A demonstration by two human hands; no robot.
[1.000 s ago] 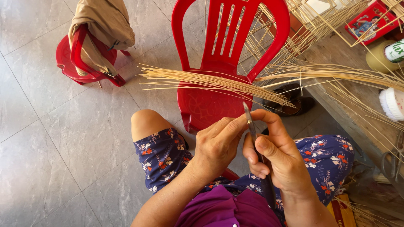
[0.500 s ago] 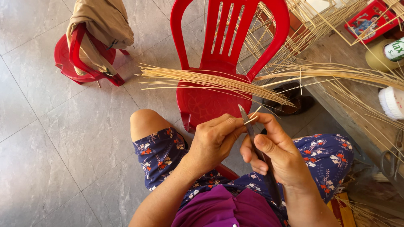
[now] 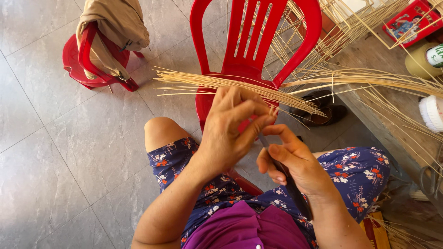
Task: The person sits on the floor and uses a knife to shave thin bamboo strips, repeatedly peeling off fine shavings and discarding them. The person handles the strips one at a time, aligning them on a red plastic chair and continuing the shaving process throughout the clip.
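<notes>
While we are looking down from the head camera, our left hand (image 3: pixel 230 133) is closing its fingers around a thin pale bamboo sliver (image 3: pixel 273 112), pinching it just in front of the red plastic chair (image 3: pixel 251 55). Our right hand (image 3: pixel 295 161) is wrapping tightly around a dark knife (image 3: pixel 288 182), whose blade seems to be meeting the sliver at the left fingertips, though the contact is partly hidden. Both hands are hovering above our lap, on the near side of the chair seat. A bundle of bamboo strips (image 3: pixel 230 87) is lying across that seat, its ends sticking out past the seat's left edge. More loose strips (image 3: pixel 369 78) are fanning out to the right of the chair. To the chair's left, a smaller red stool (image 3: pixel 85 64) is standing on the grey floor tiles, with a tan cloth (image 3: pixel 113 27) draped over it. A dark shoe (image 3: pixel 323 113) is sitting just right of the chair's seat.
</notes>
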